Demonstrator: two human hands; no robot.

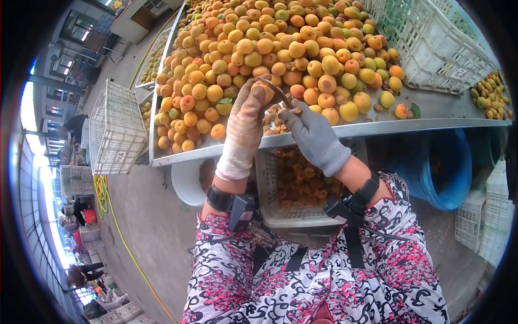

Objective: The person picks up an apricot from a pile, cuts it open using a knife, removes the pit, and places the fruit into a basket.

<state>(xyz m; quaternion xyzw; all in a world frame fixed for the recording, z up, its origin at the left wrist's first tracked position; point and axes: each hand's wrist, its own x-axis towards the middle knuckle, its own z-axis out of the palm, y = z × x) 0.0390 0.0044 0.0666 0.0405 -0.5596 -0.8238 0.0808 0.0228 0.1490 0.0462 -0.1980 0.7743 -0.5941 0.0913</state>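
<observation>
My left hand (pixel 247 116), in a stained white glove, is wrapped round an apricot (pixel 267 93) above the near edge of the table. In a grey glove, my right hand (pixel 313 129) is closed on the handle end of a curved knife (pixel 276 89). The blade reaches across to the apricot. Behind both hands lies a heap of yellow and orange apricots (pixel 243 46). Small brown pieces (pixel 274 121) show between my hands. Below the edge, a white crate (pixel 302 218) holds orange fruit pieces (pixel 302 181).
The table's metal rim (pixel 388 127) runs in front of me. A white bucket (pixel 186 181) stands below left, a blue barrel (pixel 445 170) below right. White crates stand left (pixel 118 127) and on the table at right (pixel 440 56). A yellow hose (pixel 125 237) crosses the floor; people are far left.
</observation>
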